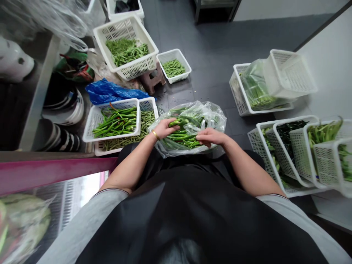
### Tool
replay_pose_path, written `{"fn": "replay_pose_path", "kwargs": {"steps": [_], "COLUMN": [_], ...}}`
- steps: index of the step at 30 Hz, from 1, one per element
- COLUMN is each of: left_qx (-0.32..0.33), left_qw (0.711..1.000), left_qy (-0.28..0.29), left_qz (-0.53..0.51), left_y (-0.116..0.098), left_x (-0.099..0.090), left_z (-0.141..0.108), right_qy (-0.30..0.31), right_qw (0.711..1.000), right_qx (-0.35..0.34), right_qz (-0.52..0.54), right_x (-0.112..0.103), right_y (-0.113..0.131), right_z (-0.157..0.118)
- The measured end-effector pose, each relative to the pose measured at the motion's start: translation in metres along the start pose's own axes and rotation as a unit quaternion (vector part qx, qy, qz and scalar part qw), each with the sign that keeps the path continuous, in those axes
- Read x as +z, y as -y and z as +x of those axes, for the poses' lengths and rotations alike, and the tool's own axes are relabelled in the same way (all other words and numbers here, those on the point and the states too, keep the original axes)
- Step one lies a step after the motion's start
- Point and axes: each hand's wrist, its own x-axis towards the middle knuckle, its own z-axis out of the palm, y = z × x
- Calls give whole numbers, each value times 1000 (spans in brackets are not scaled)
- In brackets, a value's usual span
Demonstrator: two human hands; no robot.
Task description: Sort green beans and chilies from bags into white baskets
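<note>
A clear plastic bag (217,113) lies open at the lap, with long green peppers (184,139) inside. At the bag's left side my left hand (164,128), a gold bangle at its wrist, has its fingers closed round some green peppers (183,121). My right hand (209,137) is at the bag's right side, fingers pinched together by the plastic; what they hold, if anything, is too small to tell. Left of the bag, a white basket (88,124) holds more long green peppers (118,123), on top of baskets of green beans (147,121).
Beyond the bag stand a small white basket of beans (187,69) and a larger one (137,69) by a brown stool (152,79). Blue plastic (110,91) lies at the left. Stacked vegetable baskets (297,135) stand at the right. A pink-edged surface (55,170) is near my left arm.
</note>
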Motion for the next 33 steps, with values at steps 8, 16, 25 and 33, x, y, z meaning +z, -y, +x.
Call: {"fn": "replay_pose_path", "kwargs": {"steps": [8, 16, 25, 33], "left_qx": [3, -10, -19, -40], "left_qw": [986, 981, 999, 990], "left_qy": [19, 61, 11, 3], "left_qz": [163, 183, 35, 134], "left_y": [-1, 8, 20, 7], "left_x": [12, 51, 29, 26], "left_z": [1, 14, 8, 7], "right_qy": [-37, -146, -53, -96], "right_qw": [850, 958, 981, 854], "right_qx": [142, -13, 82, 133], "right_qz": [-506, -248, -167, -494], "right_x": [22, -23, -6, 7], "right_y": [-18, 4, -25, -27], "right_z": [35, 17, 20, 44]}}
